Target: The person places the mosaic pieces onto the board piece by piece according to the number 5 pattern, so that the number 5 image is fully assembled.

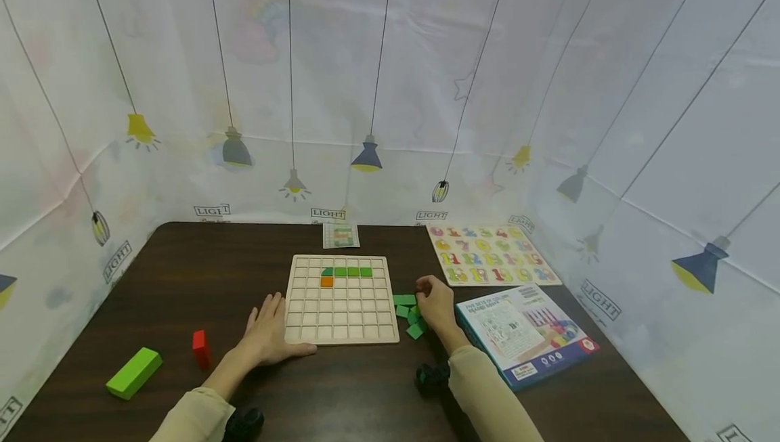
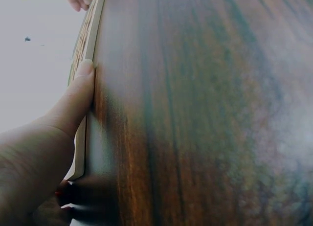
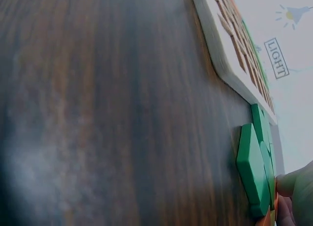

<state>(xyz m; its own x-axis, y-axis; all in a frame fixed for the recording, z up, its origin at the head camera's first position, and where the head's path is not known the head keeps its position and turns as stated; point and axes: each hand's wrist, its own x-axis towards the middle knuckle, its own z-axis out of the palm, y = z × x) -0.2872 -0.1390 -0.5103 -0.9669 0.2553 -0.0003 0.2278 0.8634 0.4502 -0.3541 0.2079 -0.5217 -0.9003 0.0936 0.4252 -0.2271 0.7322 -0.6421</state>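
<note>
A pale wooden grid board (image 1: 341, 306) lies on the dark table, with several green tiles (image 1: 353, 271) in one upper row and an orange tile (image 1: 327, 281) below them. My left hand (image 1: 271, 334) rests flat at the board's left side, its thumb along the near edge; in the left wrist view the thumb (image 2: 78, 91) presses against that edge. To the right of the board, my right hand (image 1: 435, 303) bends its fingers down beside loose green pieces (image 1: 416, 329). In the right wrist view, its fingertips (image 3: 283, 184) are right at an orange piece (image 3: 276, 199) beside the green ones; I cannot tell whether they pinch it.
A boxed set (image 1: 530, 334) and a colourful number board (image 1: 487, 252) lie at the right. Behind the grid board is a small patterned card (image 1: 341, 235). A green block (image 1: 134, 373) and a red block (image 1: 201, 349) stand at the left. A printed curtain (image 1: 390, 90) surrounds the table.
</note>
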